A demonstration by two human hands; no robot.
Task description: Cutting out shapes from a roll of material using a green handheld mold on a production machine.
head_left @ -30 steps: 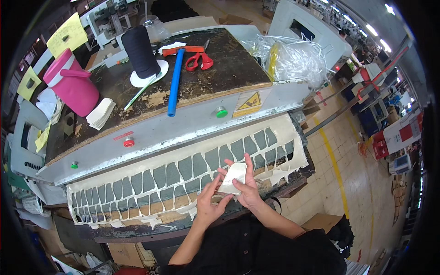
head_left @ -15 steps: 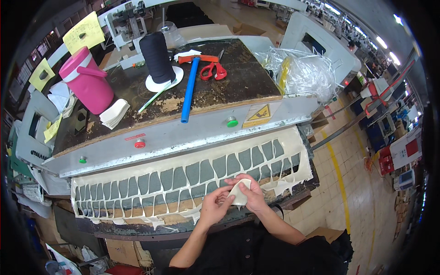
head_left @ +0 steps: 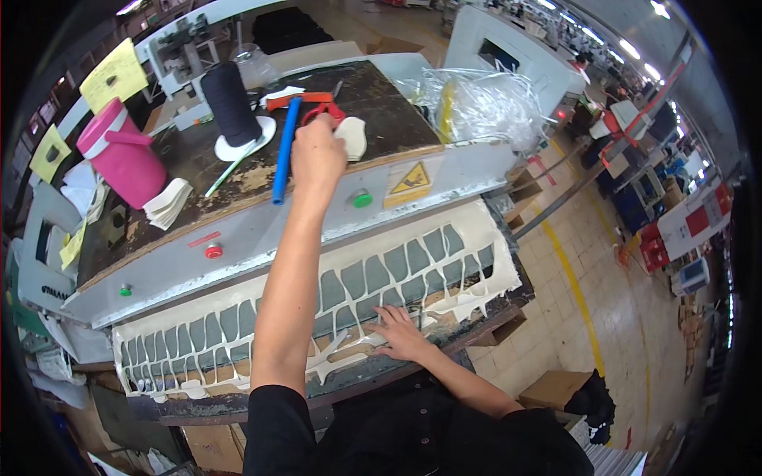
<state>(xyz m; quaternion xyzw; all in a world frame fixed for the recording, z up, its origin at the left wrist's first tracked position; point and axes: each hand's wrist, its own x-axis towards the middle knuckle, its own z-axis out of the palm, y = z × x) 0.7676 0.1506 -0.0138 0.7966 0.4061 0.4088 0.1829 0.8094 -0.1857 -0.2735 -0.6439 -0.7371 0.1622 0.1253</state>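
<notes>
My left hand (head_left: 320,151) reaches over the dark worn machine top with its fingers curled and their tips hidden. It is at the red handles of the scissors (head_left: 340,113), just right of a blue tube (head_left: 286,151). Right beside the thumb side lies a cream rounded cut piece (head_left: 352,140); whether the thumb touches it is unclear. My right hand (head_left: 402,335) rests open, fingers spread, on the lower edge of a cream sheet (head_left: 492,254) with rows of cut-out openings. Grey-green board shows through those openings.
A black thread cone (head_left: 232,103), an orange-handled tool (head_left: 278,102), a pink jug (head_left: 123,151) and stacked cream pieces (head_left: 168,204) stand on the top. A clear plastic bag (head_left: 492,107) sits at right. Green (head_left: 362,198) and red buttons (head_left: 213,251) dot the front beam.
The cream piece has gone from between both hands to the machine top. My left hand has moved far forward to the scissors; my right hand has come down open onto the sheet.
</notes>
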